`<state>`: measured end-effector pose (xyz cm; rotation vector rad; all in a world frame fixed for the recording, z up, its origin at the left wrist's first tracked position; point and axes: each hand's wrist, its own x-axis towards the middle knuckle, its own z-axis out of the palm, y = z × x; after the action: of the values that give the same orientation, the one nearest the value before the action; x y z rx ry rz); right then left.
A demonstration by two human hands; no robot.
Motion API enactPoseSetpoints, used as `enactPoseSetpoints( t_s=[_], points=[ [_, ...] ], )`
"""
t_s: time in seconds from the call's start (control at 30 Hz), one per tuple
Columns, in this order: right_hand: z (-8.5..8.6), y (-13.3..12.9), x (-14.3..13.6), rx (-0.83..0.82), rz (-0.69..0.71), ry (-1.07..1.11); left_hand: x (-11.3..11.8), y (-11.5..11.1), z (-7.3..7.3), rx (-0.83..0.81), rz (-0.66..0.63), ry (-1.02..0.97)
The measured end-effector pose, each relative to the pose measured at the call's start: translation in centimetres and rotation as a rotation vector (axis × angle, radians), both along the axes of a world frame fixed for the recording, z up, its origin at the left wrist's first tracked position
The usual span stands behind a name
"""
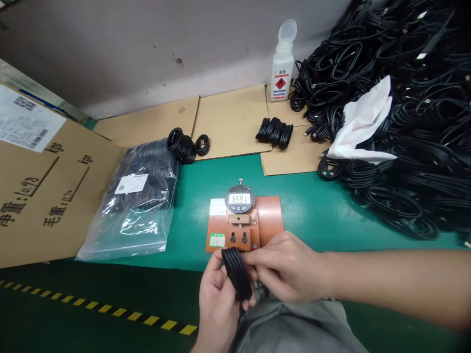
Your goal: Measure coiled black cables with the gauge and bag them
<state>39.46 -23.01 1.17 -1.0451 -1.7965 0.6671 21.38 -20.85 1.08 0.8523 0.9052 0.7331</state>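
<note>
My left hand (221, 299) is closed round a coiled black cable (236, 273) at the bottom centre, held over my lap near the table's front edge. From the right, my right hand (289, 264) reaches in with its fingers bent against the coil's right side; its fingertips are partly hidden behind the coil. Just beyond both hands, a digital dial gauge (239, 198) with a lit display stands on an orange-brown base plate (271, 215). No cable is seen in the gauge.
A clear bag of black cables (143, 211) and a large cardboard box (55, 191) stand left. Small coils (274, 132) lie on cardboard sheets (231, 122). A white bottle (282, 71) with its cap raised stands behind. A big cable pile (397, 117) with a white cloth (362, 122) fills the right.
</note>
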Motion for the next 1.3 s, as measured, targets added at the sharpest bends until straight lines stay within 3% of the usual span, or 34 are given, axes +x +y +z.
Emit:
enactPoseSetpoints(
  t_s=[1.3],
  points=[
    [-0.30,-0.07,-0.33,0.014,0.027,0.029,0.46,-0.21,0.40,-0.067,0.038,-0.003]
  ],
)
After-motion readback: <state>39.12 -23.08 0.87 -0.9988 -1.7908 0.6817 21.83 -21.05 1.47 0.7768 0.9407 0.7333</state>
